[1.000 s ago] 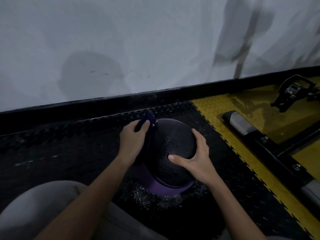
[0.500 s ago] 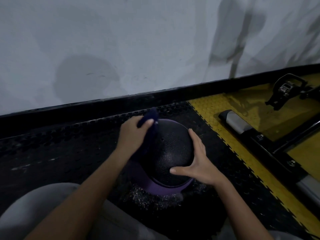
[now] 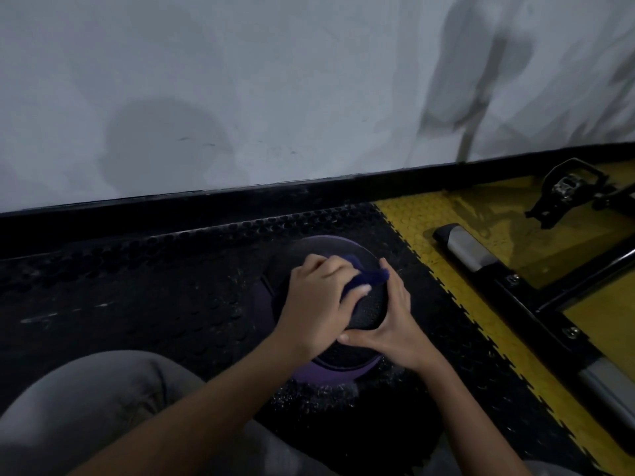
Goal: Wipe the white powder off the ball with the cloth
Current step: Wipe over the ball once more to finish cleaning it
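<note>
Ball sits in its purple ring on the floor mat. Right hand wraps its fingers round the side, probably so it won't spin, while left hand grips the cloth bunched on top.

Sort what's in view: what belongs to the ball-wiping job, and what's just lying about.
Job: ball, held by the right hand; dark blue cloth, gripped in the left hand.

Lying about: grey-capped black frame; black pedal-like part. Both are on the yellow floor tiles at right.
</note>
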`<state>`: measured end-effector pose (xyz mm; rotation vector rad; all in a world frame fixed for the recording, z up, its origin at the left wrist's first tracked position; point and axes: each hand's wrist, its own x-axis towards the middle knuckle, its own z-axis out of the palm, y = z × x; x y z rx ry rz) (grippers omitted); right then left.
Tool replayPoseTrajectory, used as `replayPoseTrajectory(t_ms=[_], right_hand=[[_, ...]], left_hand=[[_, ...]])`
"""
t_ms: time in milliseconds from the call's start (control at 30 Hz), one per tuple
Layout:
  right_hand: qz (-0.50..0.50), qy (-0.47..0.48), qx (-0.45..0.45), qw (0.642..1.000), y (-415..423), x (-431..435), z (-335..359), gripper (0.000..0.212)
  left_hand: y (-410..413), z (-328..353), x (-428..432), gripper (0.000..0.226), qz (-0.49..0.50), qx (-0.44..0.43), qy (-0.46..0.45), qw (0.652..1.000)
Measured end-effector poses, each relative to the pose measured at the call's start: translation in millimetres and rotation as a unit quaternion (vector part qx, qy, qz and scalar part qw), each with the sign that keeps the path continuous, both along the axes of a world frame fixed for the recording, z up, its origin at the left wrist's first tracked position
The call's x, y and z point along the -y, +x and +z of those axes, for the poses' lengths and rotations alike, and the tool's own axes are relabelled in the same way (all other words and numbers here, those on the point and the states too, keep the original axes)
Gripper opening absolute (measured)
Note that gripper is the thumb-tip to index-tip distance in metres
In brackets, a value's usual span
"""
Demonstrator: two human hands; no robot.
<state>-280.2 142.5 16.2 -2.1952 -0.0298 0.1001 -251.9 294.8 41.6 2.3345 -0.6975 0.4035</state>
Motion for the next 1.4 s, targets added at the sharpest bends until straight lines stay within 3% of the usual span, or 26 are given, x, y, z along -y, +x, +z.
replayPoseTrajectory(t_ms=[67, 133, 200, 267, 367, 500, 600, 700, 800, 867, 1000, 1100, 1167, 1233, 1300, 1333, 1400], right_hand=[[-0.002, 0.012, -0.005, 1.0, -0.2, 1.0, 1.2, 0.12], [-0.007, 0.032, -0.006, 0.999, 0.2, 2.3, 2.9, 0.121], [-0.008, 0.042, -0.004, 0.999, 0.5, 2.9, 2.7, 0.123], [-0.011, 0.036, 0.004, 0.999, 1.0, 3.1, 1.1, 0.124], [-0.031, -0.008, 0.056, 0.998, 1.4, 4.5, -1.0, 0.122], [-0.039, 0.003, 0.096, 0.995, 0.1, 0.4, 1.0, 0.101], [-0.02, 0.052, 0.078, 0.995, -0.8, 1.3, 5.7, 0.088], [-0.032, 0.16, 0.043, 0.986, -3.1, -2.3, 14.1, 0.068], [-0.128, 0.231, 0.056, 0.963, 0.6, -9.5, 12.7, 0.039], [-0.171, 0.262, 0.064, 0.948, 3.5, -12.0, 11.8, 0.033], [-0.197, 0.326, 0.065, 0.922, 4.3, -3.4, 13.4, 0.023], [-0.233, 0.349, 0.075, 0.904, 6.3, 6.4, 22.4, 0.013], [-0.278, 0.303, 0.069, 0.909, 11.8, 10.4, 23.3, 0.022], [-0.332, 0.203, 0.09, 0.917, 13.1, 8.2, 21.1, 0.034], [-0.34, 0.146, 0.145, 0.918, 8.9, -0.8, 21.3, 0.029], [-0.322, 0.137, 0.156, 0.924, 6.6, -6.5, 21.4, 0.026], [-0.27, 0.12, 0.126, 0.947, 5.6, -16.8, 19.9, 0.04]], left_hand=[[2.2, 8.5, -3.7, 0.038, -0.03, -0.069, -0.029, 0.997], [7.2, 18.2, -16.1, 0.046, -0.043, -0.154, -0.128, 0.979], [21.0, 19.3, -36.0, 0.052, -0.006, -0.157, -0.193, 0.968], [37.4, 14.4, -57.0, 0.037, 0.032, -0.166, -0.156, 0.973], [36.0, 11.6, -62.4, 0.019, -0.005, -0.268, -0.133, 0.954], [15.5, 2.1, -41.0, 0.019, 0.011, -0.166, -0.147, 0.975], [10.9, -1.7, -29.7, 0.013, 0.004, -0.139, -0.171, 0.975], [10.7, -2.0, -27.1, 0.021, 0.006, -0.153, -0.229, 0.961], [11.8, -1.6, -28.9, 0.037, -0.001, -0.171, -0.232, 0.958], [16.3, -2.8, -31.6, 0.047, -0.007, -0.173, -0.233, 0.957], [33.0, -9.8, -39.9, 0.067, -0.017, -0.256, -0.135, 0.957], [38.8, -9.7, -43.8, 0.037, -0.035, -0.321, -0.189, 0.927], [39.4, -6.9, -43.5, 0.025, -0.053, -0.341, -0.213, 0.914], [39.8, -5.9, -44.3, 0.054, -0.065, -0.355, -0.179, 0.915], [40.8, -4.7, -47.7, 0.091, -0.078, -0.354, -0.116, 0.925], [41.4, -4.2, -50.0, 0.101, -0.092, -0.352, -0.086, 0.928], [42.4, -4.5, -54.9, 0.114, -0.124, -0.348, -0.02, 0.929]])
